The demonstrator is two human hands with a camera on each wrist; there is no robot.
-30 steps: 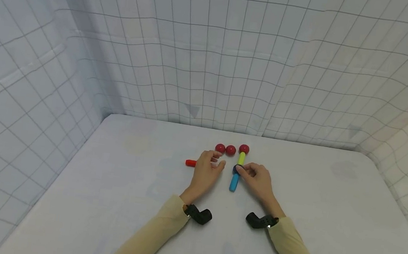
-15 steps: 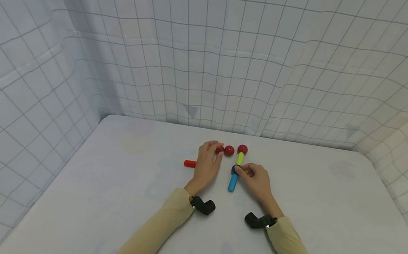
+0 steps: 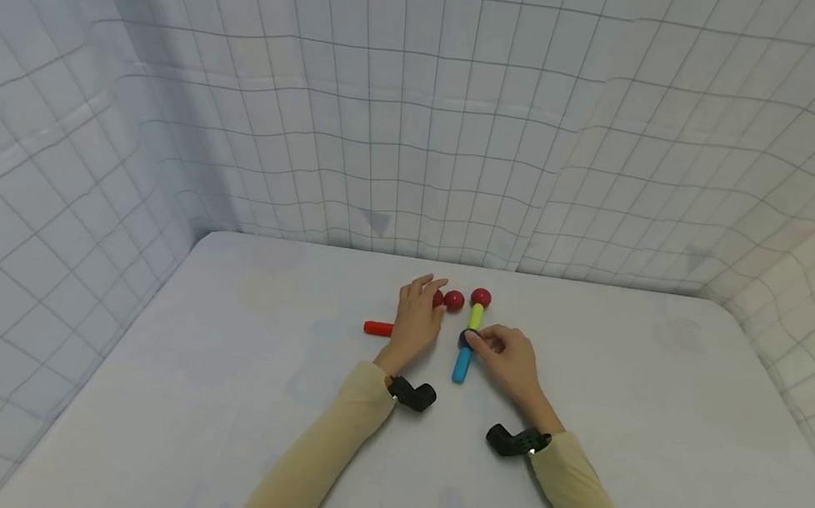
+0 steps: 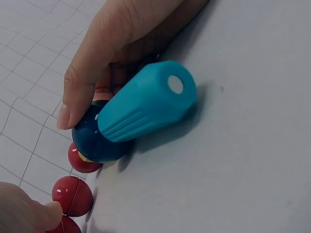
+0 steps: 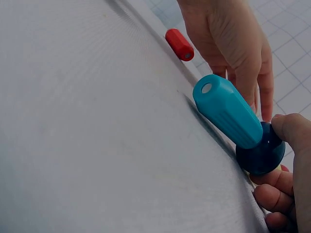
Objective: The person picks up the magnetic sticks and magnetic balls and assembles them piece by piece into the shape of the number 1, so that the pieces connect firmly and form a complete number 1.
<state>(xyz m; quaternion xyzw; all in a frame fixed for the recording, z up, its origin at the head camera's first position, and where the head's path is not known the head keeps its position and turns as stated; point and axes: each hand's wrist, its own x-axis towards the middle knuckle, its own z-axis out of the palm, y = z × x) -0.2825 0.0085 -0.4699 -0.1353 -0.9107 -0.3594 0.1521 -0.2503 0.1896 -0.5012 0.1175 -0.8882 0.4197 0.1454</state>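
My right hand (image 3: 512, 362) pinches a dark blue ball (image 5: 262, 151) between thumb and fingers. A blue ribbed rod (image 3: 462, 366) is joined to that ball on the near side. A yellow rod (image 3: 476, 316) runs from its far side to a red ball (image 3: 481, 297). My left hand (image 3: 417, 318) reaches over the leftmost red ball (image 3: 438, 299), fingers spread and thumb beside it. Another red ball (image 3: 454, 300) sits just right of it. In the left wrist view, the left thumb (image 4: 41, 215) overlaps the red balls; contact is unclear.
A red rod (image 3: 378, 329) lies on the white table (image 3: 247, 403), partly behind my left hand. Gridded white curtains (image 3: 393, 118) surround the table's back and sides. Each wrist wears a black camera mount (image 3: 412, 394).
My left hand has moved forward, from beside the red rod to over the leftmost red ball. My right hand keeps its pinch on the dark blue ball. The view has shifted slightly.
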